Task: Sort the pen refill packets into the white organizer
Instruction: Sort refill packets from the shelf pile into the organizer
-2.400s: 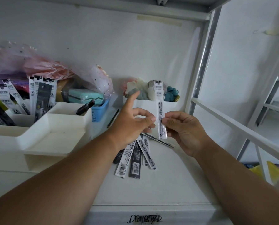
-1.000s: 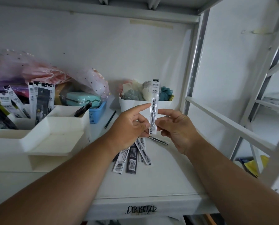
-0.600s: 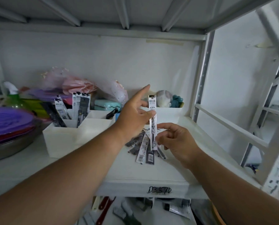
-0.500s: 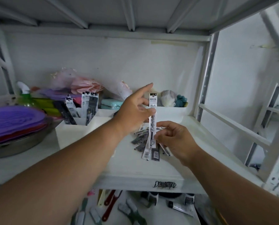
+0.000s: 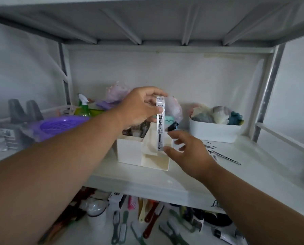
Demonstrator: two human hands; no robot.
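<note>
The left hand point(image 5: 138, 107) pinches the top of a long clear pen refill packet with black print point(image 5: 160, 123), which hangs upright in front of the white plastic organizer point(image 5: 130, 151) on the white shelf point(image 5: 191, 174). The right hand point(image 5: 188, 151), fingers spread, sits just right of the packet's lower end — its thumb near or touching it. More packets point(image 5: 211, 150) and a loose refill point(image 5: 226, 157) lie to the right, near a white bin point(image 5: 216, 131).

Purple slotted plastic lid point(image 5: 59, 125) at 9 o'clock; green spray bottle point(image 5: 83, 107) behind it. White rectangular tub point(image 5: 216, 130) of soft items at 2 o'clock. Brushes on lower shelf point(image 5: 130, 225), 6 o'clock.
</note>
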